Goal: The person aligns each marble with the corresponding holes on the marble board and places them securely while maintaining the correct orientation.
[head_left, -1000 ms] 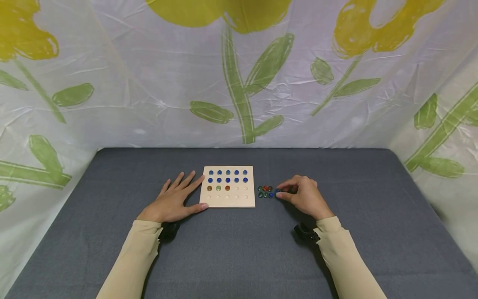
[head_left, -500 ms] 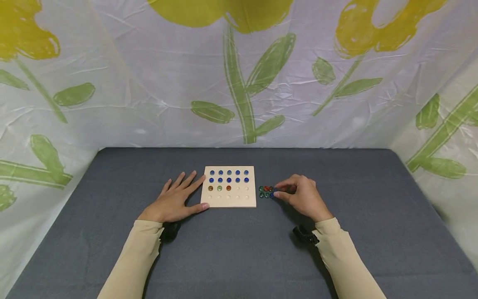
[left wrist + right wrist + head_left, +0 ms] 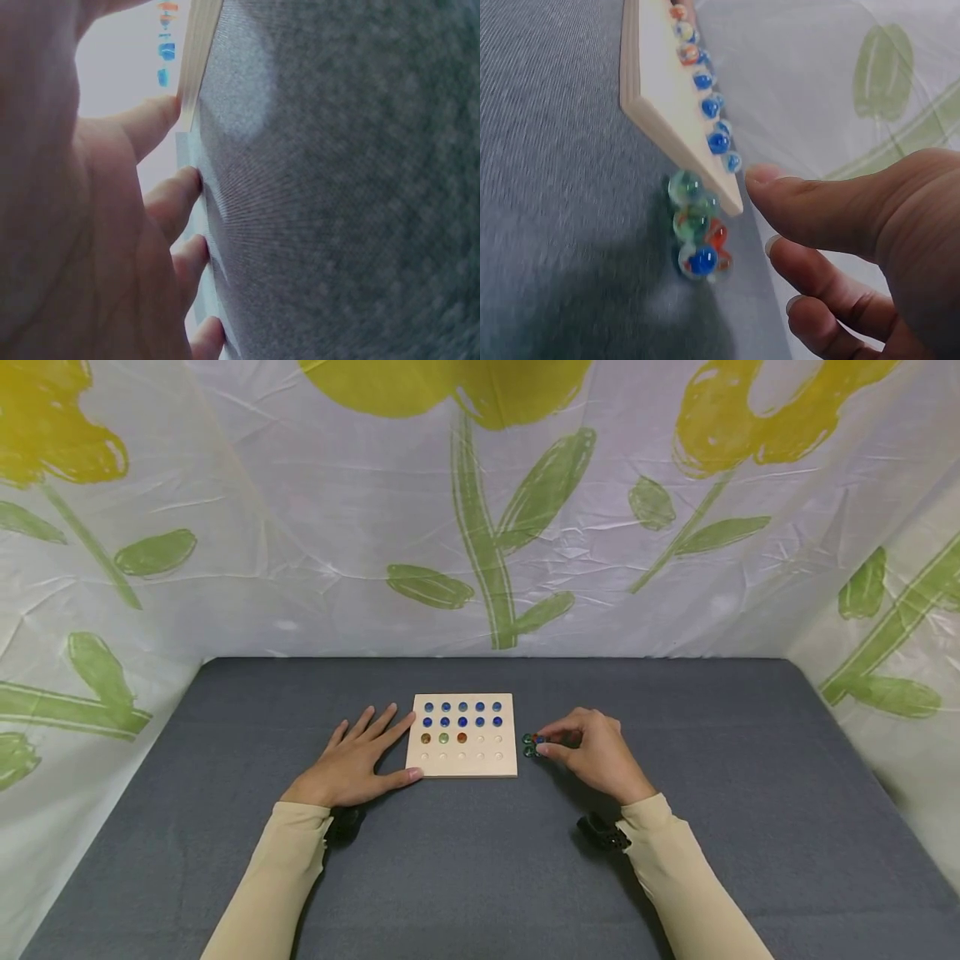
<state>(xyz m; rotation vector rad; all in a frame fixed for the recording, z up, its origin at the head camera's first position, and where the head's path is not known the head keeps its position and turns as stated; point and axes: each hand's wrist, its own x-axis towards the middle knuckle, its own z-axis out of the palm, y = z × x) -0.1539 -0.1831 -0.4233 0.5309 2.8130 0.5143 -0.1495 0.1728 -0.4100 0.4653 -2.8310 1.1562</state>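
Note:
My left hand lies spread on the cloth, with thumb and index fingertips at the left edge of a pale wooden board. Blue marbles fill the board's two back rows. A brown, a green and an orange marble sit in the third row; other hollows there and in the front row are bare. To the right of the board, my right hand pinches a blue marble between thumb and index finger. Below it lie loose marbles, including green ones and red ones, partly hidden in the head view.
Grey cloth covers the table. Behind it hangs a pale sheet painted with yellow flowers and green leaves. A black wrist camera sits under the right wrist, and another black camera under the left.
My right hand has moved left toward the board with the blue marble and now covers part of the loose marbles. The left hand has stayed at the board's edge.

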